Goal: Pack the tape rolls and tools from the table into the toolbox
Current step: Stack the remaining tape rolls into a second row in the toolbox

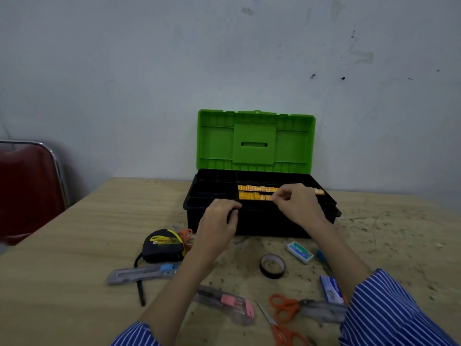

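Toolbox (262, 221): black moulded plastic body, ribbed green lid (255, 141) standing upright and open against the wall. It sits at the far middle of the bench (74, 245), a pale wood-grain surface, pitted and speckled on the right side.

Black divided tray in the box top; right-hand compartments hold rows of small yellow-orange packets (257, 192).

Left hand (219, 218): fingers curled over the tray's near edge, grasping it. Right hand (296, 203): fingertips pinched together at the packet rows; the grip is clenched, but on what I cannot tell.

On the bench, near side of the box:
- tape measure (162, 245), rounded black and yellow case, black strap trailing.
- two translucent grey utility knives, one with blue slider (144, 272), one with pink slider (224, 304).
- black tape roll (272, 265), flat ring, lying alone.
- small white-green staple box (299, 252).
- orange-handled scissors (282, 318), blades part open.
- blue-white packet (330, 288) beside the right forearm.

Sleeves: blue with white stripes.
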